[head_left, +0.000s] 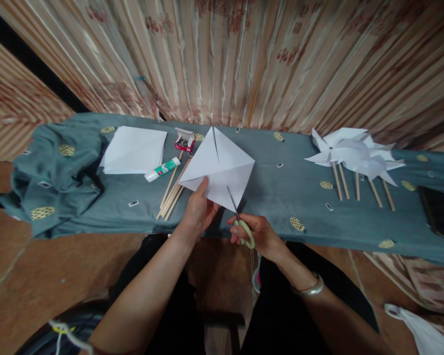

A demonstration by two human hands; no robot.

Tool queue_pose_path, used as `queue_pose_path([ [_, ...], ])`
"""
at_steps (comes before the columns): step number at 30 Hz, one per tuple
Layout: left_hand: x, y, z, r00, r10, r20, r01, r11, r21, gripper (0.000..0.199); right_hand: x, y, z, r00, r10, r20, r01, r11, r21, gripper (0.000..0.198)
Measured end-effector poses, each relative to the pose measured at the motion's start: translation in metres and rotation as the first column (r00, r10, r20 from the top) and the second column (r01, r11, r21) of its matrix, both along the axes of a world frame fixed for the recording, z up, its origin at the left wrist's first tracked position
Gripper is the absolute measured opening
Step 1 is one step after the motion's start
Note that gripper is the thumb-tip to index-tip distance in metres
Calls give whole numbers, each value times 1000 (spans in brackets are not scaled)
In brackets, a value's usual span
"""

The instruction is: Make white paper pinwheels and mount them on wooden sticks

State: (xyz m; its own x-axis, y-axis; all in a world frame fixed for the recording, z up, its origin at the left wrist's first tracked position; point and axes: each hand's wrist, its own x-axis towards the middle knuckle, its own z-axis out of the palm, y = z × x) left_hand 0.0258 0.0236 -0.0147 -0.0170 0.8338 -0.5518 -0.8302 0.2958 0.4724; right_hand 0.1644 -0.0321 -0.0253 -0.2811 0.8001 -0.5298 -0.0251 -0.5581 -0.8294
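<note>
Right hand (257,232) curls round green-handled scissors (250,236), blades pointing eleven o'clock across the six-o'clock corner of a white paper square (227,165) over the bench (269,190); left hand (200,208) pinches its seven-o'clock edge.

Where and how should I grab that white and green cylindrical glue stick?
Probably best across the green middle of the glue stick, from above and the near side: it's a slim cylinder lying slantwise, with white paper sheets behind and pale wooden sticks by its right end.
</note>
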Motion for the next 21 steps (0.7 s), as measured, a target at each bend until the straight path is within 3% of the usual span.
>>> queue_pose_path([
  [12, 2, -3, -4, 999, -51, -5, 51, 999, 6, 21, 1, 0, -9, 1000, -21, -23, 23, 999, 47, 43],
  [21, 3, -4, -5, 998, -56, -27, 55, 998, -4, 27, 2, 1, -8, 1000, -14, 1, 14, 998, 67, 44],
])
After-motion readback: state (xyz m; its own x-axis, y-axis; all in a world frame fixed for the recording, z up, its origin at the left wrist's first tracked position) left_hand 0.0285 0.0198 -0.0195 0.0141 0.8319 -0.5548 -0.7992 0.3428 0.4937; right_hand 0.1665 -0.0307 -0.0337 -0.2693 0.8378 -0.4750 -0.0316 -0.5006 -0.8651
